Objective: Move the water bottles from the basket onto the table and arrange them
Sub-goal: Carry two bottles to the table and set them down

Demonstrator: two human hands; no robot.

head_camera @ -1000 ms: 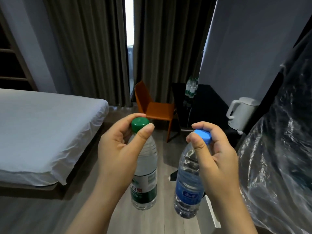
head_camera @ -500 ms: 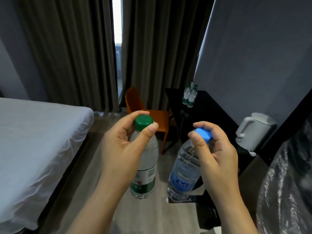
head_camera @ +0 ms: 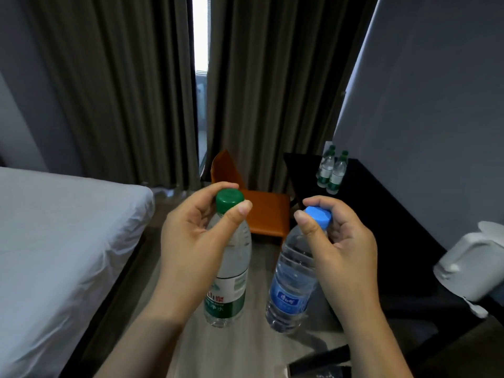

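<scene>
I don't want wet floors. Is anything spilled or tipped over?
Nothing spilled. The left hand holds the green-capped bottle upright; the right hand holds the blue-capped bottle tilted but capped. On the black table two bottles stand upright.

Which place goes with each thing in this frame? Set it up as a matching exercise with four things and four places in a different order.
Things:
1. green-capped bottle
2. blue-capped bottle
3. white kettle
4. orange chair

Places:
A. at the picture's right edge
B. pinched at the cap by the right hand
C. in front of the curtains
D. pinched at the cap by the left hand

Pairs: 1-D, 2-B, 3-A, 4-C
</scene>
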